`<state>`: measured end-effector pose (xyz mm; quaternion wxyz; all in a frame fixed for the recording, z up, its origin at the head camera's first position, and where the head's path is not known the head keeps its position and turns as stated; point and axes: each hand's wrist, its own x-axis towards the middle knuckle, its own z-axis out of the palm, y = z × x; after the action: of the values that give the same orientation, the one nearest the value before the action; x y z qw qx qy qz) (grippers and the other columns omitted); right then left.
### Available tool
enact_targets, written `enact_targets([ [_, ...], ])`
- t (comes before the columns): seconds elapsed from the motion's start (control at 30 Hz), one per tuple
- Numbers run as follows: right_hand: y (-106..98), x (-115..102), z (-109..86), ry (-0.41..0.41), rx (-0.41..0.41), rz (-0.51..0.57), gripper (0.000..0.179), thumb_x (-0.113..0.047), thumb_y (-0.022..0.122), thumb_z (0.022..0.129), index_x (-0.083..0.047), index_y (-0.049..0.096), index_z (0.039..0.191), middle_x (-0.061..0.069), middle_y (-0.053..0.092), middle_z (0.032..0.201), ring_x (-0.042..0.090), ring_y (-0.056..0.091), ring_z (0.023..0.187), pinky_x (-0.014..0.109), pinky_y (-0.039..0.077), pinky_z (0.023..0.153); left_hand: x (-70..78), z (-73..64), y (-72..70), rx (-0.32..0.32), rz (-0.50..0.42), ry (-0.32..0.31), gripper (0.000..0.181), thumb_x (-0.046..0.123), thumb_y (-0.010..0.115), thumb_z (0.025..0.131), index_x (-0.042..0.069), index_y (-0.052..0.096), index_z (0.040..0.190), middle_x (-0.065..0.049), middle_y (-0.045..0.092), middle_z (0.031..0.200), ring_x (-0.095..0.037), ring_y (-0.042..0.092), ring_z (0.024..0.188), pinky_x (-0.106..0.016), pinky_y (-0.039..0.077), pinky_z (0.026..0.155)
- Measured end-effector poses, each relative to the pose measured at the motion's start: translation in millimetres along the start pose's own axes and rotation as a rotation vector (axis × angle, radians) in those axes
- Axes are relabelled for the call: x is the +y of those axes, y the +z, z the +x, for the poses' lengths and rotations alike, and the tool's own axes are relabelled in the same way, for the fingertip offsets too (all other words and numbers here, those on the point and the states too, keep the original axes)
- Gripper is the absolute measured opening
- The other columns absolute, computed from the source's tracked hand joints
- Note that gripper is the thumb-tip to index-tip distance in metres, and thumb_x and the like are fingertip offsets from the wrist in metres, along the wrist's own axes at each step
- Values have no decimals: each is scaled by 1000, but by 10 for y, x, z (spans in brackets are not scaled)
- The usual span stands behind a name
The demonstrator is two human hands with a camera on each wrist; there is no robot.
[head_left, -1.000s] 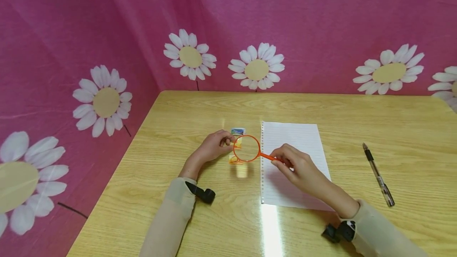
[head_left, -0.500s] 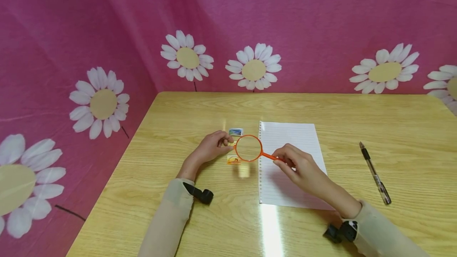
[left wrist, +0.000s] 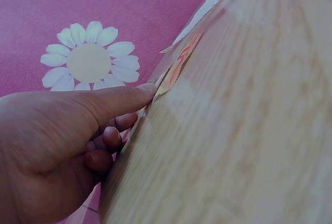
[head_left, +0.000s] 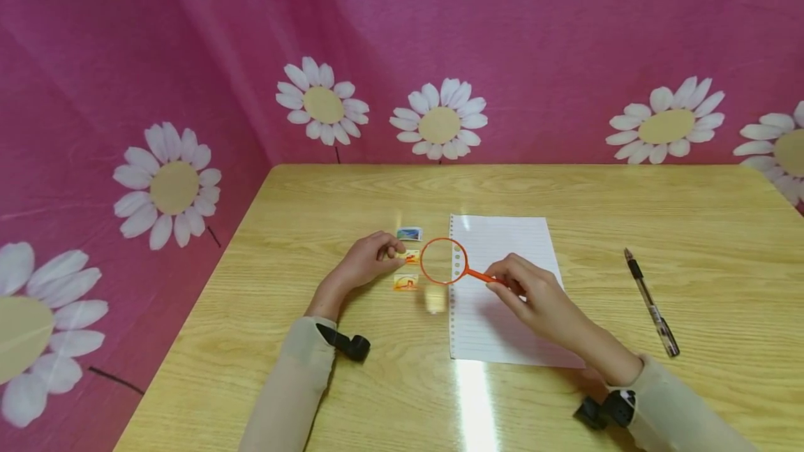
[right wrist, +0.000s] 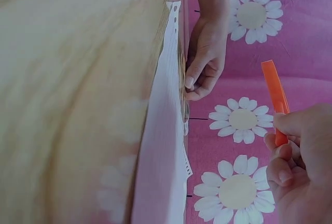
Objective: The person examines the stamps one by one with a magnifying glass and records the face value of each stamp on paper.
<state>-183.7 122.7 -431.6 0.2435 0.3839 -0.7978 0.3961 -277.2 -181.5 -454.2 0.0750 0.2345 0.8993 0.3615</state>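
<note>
Three small stamps lie in a column on the table. My left hand [head_left: 367, 261] has its thumb and forefinger at the left edge of the middle stamp [head_left: 412, 257], pinching it; the other fingers are curled under. Above it is a blue-green stamp [head_left: 410, 234], and below it an orange-yellow stamp [head_left: 405, 282]. My right hand [head_left: 534, 295] grips an orange magnifying glass [head_left: 480, 275] by the handle between thumb and fingers. Its round lens is raised over the gap between the stamps and the paper, overlapping the paper's punched edge. In the right wrist view only the handle [right wrist: 273, 86] shows.
A lined sheet of paper [head_left: 496, 229] with punched holes lies under my right hand. To its right rests a black-capped clear pen [head_left: 652, 302]. A pink curtain [head_left: 377, 19] with white daisies hangs behind and left of the wooden table [head_left: 251, 340].
The magnifying glass in my right hand has moved right, off the stamps and over the paper's left edge. My left hand stays at the middle stamp. The whole head view has shifted slightly.
</note>
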Motion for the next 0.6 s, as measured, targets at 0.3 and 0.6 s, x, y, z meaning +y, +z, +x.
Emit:
enact_targets([
  [0.3,-62,33,-58,0,15,-4,13,-20,63,95,-7,65,98,-6,51,76,1,40,65,10,32,55,20,-1,6,1,-6,-10,19,15,68,92,6,65,108,-8,57,92,-13,42,74,-24,36,71],
  [0.6,-134,43,-107,18,32,-23,21,2,74,82,-8,65,98,-6,51,75,0,39,65,10,32,55,29,-13,8,-2,-23,-23,19,16,68,93,6,65,108,-6,56,92,-13,42,74,-24,36,70],
])
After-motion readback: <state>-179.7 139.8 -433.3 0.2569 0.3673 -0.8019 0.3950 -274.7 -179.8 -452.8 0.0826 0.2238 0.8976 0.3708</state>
